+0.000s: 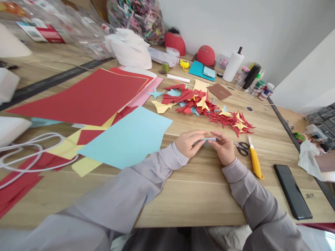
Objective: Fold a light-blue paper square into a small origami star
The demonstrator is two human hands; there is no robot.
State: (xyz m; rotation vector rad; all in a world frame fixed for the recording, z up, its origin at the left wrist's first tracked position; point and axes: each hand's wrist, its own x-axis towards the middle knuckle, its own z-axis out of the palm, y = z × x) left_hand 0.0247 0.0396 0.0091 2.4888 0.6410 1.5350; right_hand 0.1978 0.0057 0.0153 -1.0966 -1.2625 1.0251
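Observation:
My left hand (190, 143) and my right hand (222, 148) meet above the wooden table (167, 195), pinching a narrow folded strip of light blue paper (205, 140) between them. Just right of my right hand lie black-handled scissors (242, 148) and a yellow utility knife (255, 162). A loose heap of red, yellow and blue folded paper shapes (206, 103) spreads beyond my hands. A large light blue paper sheet (125, 137) lies near my left hand, apart from it.
Stacked red (81, 97), pink and yellow paper sheets fill the left side, with a white cord (31, 150). A black phone (292, 191) lies at right. A paper towel roll (233, 66), bottles and red domed objects stand along the wall.

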